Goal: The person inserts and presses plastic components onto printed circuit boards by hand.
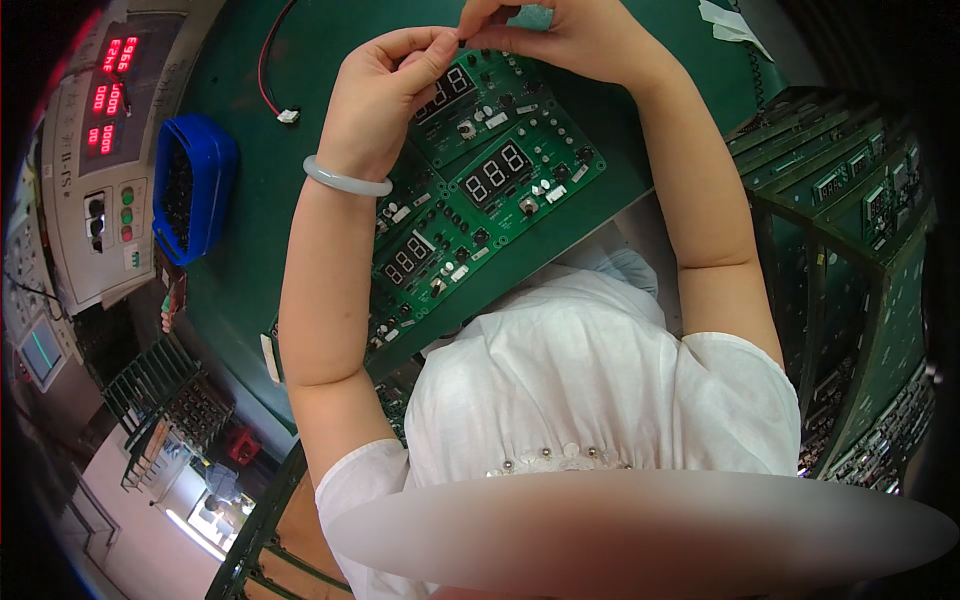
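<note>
Both hands meet at the far edge of the view, above a panel of green circuit boards [470,235]. My left hand [385,90], with a pale bangle at its wrist, is closed in a pinch, thumb against forefinger. My right hand [570,38] is pinched too, its fingertips almost touching the left ones. Between the fingertips a small black part [462,43] shows, too tiny to name. Each board carries a three-digit display [497,172], a knob-like metal part and several small components. The left hand and forearm cover part of the boards.
A blue bin [205,185] of small dark parts stands on the green table [270,215] at left, beside a test instrument [110,150] with red digits. A red-and-black cable [287,115] lies beyond. Racks of circuit boards [840,220] stand at right. A person [232,512] is far off, lower left.
</note>
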Demonstrator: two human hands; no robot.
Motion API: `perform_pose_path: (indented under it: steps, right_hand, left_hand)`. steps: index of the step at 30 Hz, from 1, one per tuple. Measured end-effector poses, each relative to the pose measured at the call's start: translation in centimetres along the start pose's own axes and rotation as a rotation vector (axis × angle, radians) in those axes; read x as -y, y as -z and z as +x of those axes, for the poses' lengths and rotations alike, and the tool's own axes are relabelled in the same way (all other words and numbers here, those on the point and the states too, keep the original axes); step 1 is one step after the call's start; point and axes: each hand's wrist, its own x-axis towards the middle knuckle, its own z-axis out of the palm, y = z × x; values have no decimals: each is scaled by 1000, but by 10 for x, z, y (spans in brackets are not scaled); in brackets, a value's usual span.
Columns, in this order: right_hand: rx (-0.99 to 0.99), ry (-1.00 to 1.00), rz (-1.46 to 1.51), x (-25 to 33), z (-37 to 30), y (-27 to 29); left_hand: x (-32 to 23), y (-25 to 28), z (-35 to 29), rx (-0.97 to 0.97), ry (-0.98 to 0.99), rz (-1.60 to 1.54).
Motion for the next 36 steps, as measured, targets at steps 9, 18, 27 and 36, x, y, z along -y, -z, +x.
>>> perform_pose_path:
  steps: [9, 18, 27, 36]
  right_hand:
    - [-54, -184, 11, 13, 4, 12]
    - [280, -431, -97, 11, -1, 21]
    - [259, -449, -161, 10, -2, 18]
    - [316, -368, -203, 10, 1, 19]
  left_hand:
    - [0, 6, -2, 136, 94, -420]
    - [-14, -1, -20, 38, 68, -303]
    - [-14, 0, -22, 57, 98, -332]
    - [-16, 0, -24, 97, 94, -326]
